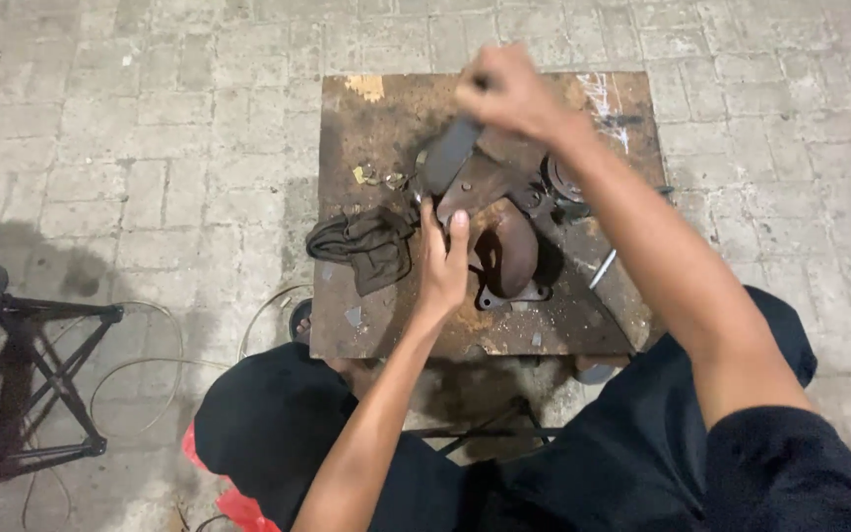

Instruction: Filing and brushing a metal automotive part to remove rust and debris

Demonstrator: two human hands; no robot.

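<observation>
Hands work a rusty metal casting (pixel 499 232) lying mid-way on a stained square worktable (pixel 347 325). Left hand (pixel 443 261) presses flat, fingers spread, on its rim; right hand (pixel 509 94) grips a dark tool (pixel 448 153) (blurred). Casting looks heavy, rigid, rough-edged; best held by its rim.

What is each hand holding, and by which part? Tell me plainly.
Right hand grips a dark tool by its upper end. Left hand presses its fingers on the rusty metal part, steadying its left edge.

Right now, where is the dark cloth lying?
In the head view, the dark cloth lies crumpled on the left part of the rusty metal plate, just left of the left hand and the rusty metal part it steadies.
</observation>
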